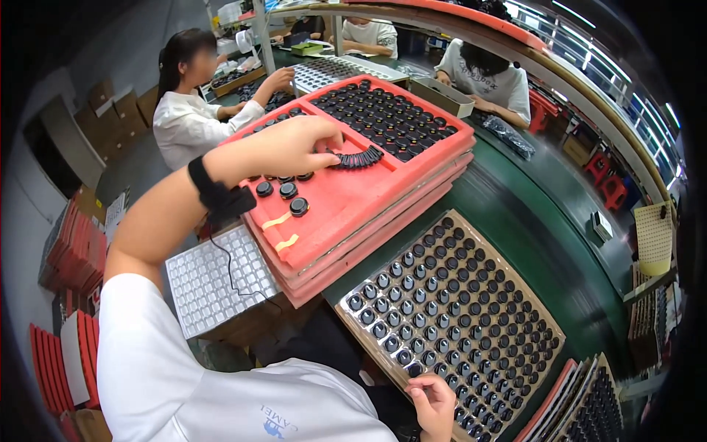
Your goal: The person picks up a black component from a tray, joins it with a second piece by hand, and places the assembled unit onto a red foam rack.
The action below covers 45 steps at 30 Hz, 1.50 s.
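Observation:
My left hand [303,147] reaches over a stack of red foam trays [335,221], its fingers curled around the left end of a curved row of black round parts [361,158]. The row lies in a recess of the top tray. A few single black caps [298,207] sit on the foam below my wrist. My right hand [434,405] is closed, thumb against the fingers, at the near edge of a clear blister tray [346,303] filled with rows of black round parts [464,321]. Whatever its fingertips may hold is too small to make out.
Under my left forearm stands a white plastic blister tray [221,280] on a box. A green work surface [515,221] runs along the right. Upright filled trays [582,401] lean at lower right. Co-workers [199,110] sit across the far side. A black wrist strap [213,193] trails a cable.

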Each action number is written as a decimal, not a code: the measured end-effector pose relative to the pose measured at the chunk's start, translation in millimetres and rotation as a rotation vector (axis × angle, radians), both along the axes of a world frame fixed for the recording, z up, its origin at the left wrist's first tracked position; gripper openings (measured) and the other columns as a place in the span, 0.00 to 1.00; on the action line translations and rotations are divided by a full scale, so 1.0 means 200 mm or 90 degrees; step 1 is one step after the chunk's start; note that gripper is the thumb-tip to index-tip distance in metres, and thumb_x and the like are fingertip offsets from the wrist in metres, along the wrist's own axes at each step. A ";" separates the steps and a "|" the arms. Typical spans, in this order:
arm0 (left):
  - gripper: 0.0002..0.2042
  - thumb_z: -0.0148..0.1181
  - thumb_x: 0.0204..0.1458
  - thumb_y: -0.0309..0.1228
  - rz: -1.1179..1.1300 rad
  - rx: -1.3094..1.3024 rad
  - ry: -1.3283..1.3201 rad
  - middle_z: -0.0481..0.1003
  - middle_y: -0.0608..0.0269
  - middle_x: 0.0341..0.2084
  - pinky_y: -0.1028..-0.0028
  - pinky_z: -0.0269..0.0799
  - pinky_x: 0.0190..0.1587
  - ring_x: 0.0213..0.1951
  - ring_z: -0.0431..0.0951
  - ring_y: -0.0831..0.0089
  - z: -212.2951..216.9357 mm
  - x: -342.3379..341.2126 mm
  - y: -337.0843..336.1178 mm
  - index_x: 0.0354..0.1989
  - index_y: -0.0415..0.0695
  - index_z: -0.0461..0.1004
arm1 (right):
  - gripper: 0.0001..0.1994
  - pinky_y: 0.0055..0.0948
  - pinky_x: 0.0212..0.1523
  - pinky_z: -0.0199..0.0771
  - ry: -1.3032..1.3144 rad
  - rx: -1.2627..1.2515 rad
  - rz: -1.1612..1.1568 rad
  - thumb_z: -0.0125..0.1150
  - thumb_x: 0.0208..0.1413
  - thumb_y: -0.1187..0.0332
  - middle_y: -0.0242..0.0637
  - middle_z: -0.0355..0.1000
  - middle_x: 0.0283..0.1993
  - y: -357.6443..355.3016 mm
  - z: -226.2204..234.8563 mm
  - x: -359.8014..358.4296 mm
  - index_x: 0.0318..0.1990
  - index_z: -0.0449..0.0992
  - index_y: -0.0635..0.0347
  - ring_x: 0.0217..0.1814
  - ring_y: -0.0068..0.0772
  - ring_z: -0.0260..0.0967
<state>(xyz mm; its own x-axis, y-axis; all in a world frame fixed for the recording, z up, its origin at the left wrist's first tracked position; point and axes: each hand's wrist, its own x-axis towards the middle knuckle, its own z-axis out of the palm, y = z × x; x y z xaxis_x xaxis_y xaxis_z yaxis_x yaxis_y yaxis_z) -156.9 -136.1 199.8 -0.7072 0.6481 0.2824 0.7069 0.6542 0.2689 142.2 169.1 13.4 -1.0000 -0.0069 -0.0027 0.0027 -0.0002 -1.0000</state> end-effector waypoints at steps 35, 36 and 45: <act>0.13 0.45 0.60 0.41 -0.187 0.814 -0.859 0.69 0.64 0.26 0.71 0.70 0.32 0.28 0.70 0.73 -0.14 0.14 0.05 0.32 0.43 0.67 | 0.05 0.18 0.37 0.65 -0.066 -0.041 0.009 0.55 0.54 0.77 0.34 0.71 0.33 -0.06 0.00 -0.01 0.38 0.73 0.66 0.34 0.21 0.67; 0.13 0.45 0.60 0.41 -0.182 0.816 -0.863 0.69 0.64 0.26 0.71 0.70 0.32 0.28 0.70 0.73 -0.17 0.20 0.05 0.32 0.43 0.67 | 0.05 0.18 0.36 0.65 -0.073 -0.064 0.003 0.56 0.53 0.78 0.35 0.71 0.33 -0.07 0.01 -0.02 0.37 0.73 0.67 0.34 0.21 0.67; 0.14 0.42 0.60 0.43 -0.310 1.015 -0.974 0.70 0.59 0.29 0.66 0.71 0.40 0.33 0.72 0.67 -0.42 0.62 0.37 0.33 0.44 0.65 | 0.03 0.23 0.39 0.66 0.015 -0.039 0.011 0.53 0.51 0.80 0.37 0.69 0.33 -0.17 0.06 -0.16 0.34 0.71 0.68 0.35 0.25 0.66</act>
<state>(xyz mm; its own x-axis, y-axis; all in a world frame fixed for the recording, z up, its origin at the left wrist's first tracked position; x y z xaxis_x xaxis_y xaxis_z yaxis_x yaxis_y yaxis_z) -32.5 -62.8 115.5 -0.7397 0.6549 0.1546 -0.4852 -0.6783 0.5518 109.9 136.0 25.1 -0.9995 -0.0238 0.0221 -0.0206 -0.0609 -0.9979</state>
